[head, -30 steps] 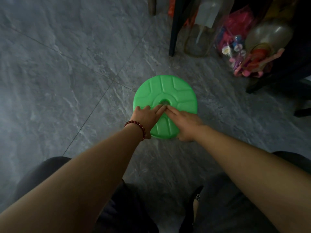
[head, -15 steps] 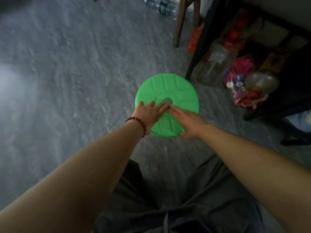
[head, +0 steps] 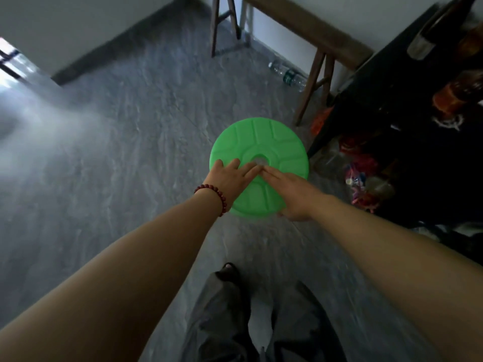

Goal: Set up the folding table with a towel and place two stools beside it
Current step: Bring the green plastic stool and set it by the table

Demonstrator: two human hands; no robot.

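Since the earlier frames the view has lifted and pulled back: more of the room shows, wall and wooden bench now in sight, while both hands lie on the stool as they did before.

Grey marbled floor (head: 117,152) fills most of the view, blurred by motion, running back to a pale wall (head: 78,22) with a dark skirting. At far left a bright opening (head: 10,64) throws light across the tiles. A dark shelf unit (head: 392,82) stands along the right side, with pink and red clutter (head: 360,173) at its foot. The wooden bench (head: 300,24) stands against the back wall, and a plastic bottle (head: 287,74) lies on the floor beneath it. Grey trousers (head: 222,322) and a dark shoe (head: 227,273) show at the bottom.

The green stool (head: 271,137) sits mid-frame, near the shelf unit's foot and in front of the bench legs. Only its round ribbed top with a small centre hole shows, so I cannot tell whether it stands on the floor or is lifted.

Both hands are flat and uncurled on that top. The left hand (head: 230,178) rests on its near-left part, fingers straight and slightly spread. The right hand (head: 292,190) rests on the near-right part, fingers straight and together, its heel and thumb side hanging over the near rim. The fingertips of the two hands meet just beside the centre hole. A dark red bead bracelet (head: 217,192) circles the left wrist.
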